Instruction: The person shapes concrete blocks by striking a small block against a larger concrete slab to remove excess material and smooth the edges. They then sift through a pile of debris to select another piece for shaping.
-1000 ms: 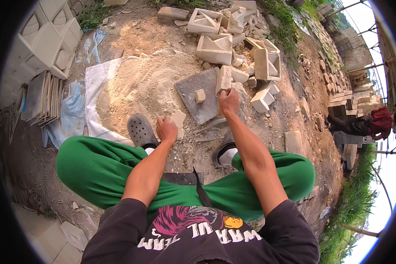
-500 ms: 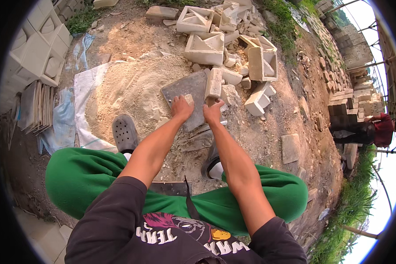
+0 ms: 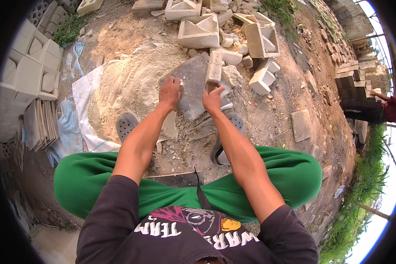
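My right hand [image 3: 212, 99] is closed round the short handle of a dusty mallet [image 3: 214, 67], whose blocky head points away from me over the right side of a dark flat slab [image 3: 190, 90]. At the slab's left edge, my left hand [image 3: 169, 93] curls its fingers over a small stone chunk [image 3: 181, 88], mostly hidden by the hand. Pale crushed powder [image 3: 127, 88] is heaped left of the slab on a white sheet [image 3: 84, 94].
Broken cream blocks [image 3: 199, 31] and rubble lie beyond the slab. A flat stone [image 3: 301, 125] rests at right. Stacked pale blocks [image 3: 37, 66], thin boards [image 3: 40, 123] and blue plastic [image 3: 69, 125] stand or lie at left. Another person [image 3: 374, 108] is at far right by stacked blocks.
My left hand has moved left from the slab's middle to its left edge with the chunk. My right hand still grips the mallet. The whole view has shifted slightly.
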A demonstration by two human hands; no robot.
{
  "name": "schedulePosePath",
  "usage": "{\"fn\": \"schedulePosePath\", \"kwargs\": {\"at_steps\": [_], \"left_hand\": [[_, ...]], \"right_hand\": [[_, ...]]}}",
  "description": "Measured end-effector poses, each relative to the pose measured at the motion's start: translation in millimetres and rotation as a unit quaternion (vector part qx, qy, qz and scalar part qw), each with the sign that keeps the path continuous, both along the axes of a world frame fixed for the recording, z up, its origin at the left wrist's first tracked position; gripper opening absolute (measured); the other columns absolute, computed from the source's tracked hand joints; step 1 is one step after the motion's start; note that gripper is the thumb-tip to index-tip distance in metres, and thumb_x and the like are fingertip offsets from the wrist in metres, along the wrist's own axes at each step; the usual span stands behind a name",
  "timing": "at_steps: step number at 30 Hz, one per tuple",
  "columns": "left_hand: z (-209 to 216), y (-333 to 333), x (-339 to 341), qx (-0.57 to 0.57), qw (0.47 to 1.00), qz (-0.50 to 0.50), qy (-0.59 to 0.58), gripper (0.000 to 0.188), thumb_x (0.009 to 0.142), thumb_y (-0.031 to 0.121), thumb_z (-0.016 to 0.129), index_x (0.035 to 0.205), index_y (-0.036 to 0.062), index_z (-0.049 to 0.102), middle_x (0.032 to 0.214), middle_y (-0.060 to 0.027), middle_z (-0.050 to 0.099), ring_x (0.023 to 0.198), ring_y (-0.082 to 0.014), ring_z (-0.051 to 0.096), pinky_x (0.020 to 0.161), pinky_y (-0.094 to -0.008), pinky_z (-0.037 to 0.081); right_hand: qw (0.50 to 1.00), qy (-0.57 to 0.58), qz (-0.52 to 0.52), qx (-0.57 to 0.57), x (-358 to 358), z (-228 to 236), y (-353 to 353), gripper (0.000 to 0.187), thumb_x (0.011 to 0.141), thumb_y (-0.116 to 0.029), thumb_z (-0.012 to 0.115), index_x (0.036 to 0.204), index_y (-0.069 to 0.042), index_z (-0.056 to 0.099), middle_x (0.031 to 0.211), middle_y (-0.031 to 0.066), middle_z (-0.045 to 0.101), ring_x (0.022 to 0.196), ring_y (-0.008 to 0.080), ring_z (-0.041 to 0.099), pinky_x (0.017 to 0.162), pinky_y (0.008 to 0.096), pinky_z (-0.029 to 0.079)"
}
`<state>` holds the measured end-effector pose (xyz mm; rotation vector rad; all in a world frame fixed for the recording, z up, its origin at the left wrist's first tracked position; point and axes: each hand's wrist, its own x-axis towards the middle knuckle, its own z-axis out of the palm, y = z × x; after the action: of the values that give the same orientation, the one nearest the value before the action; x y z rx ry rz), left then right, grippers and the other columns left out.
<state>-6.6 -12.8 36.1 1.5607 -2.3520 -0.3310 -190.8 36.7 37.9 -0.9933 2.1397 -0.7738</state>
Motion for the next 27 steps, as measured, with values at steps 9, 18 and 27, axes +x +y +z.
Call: {"fn": "schedulePosePath", "kwargs": {"at_steps": [9, 18, 27], "left_hand": [[-4.9, 22.9, 11.7, -0.002, 0.992, 0.065, 0.107, 0.053, 0.08, 0.03, 0.078, 0.125, 0.0105, 0.056, 0.117, -0.0143, 0.06, 0.112, -0.0343, 0.057, 0.094, -0.0446, 0.047], [3.6, -8.9, 20.4, 0.126, 0.989, -0.058, -0.051, 0.049, 0.086, 0.02, 0.07, 0.13, 0.007, 0.053, 0.116, -0.0185, 0.061, 0.109, -0.0378, 0.059, 0.089, -0.0476, 0.051], [-23.8, -16.5, 6.3, 0.246, 0.92, 0.236, 0.193, 0.054, 0.082, 0.039, 0.072, 0.122, 0.0025, 0.065, 0.109, -0.0207, 0.07, 0.102, -0.034, 0.067, 0.089, -0.0404, 0.052]], "right_hand": [[0.997, -0.048, -0.038, 0.045, -5.1, 1.5, -8.0, 0.082, 0.077, -0.025, 0.07, 0.135, -0.003, 0.016, 0.116, 0.034, 0.061, 0.108, 0.0477, 0.062, 0.094, 0.0486, 0.048], [0.98, -0.135, -0.057, 0.136, -35.4, -32.1, -37.6, 0.039, 0.068, -0.021, 0.066, 0.092, 0.01, 0.069, 0.099, 0.0264, 0.071, 0.094, 0.0355, 0.071, 0.081, 0.0423, 0.056], [0.974, -0.187, -0.085, 0.096, -22.8, 0.9, -23.0, 0.043, 0.07, -0.028, 0.077, 0.087, 0.011, 0.068, 0.078, 0.0187, 0.071, 0.062, 0.0275, 0.07, 0.059, 0.0385, 0.056]]}}
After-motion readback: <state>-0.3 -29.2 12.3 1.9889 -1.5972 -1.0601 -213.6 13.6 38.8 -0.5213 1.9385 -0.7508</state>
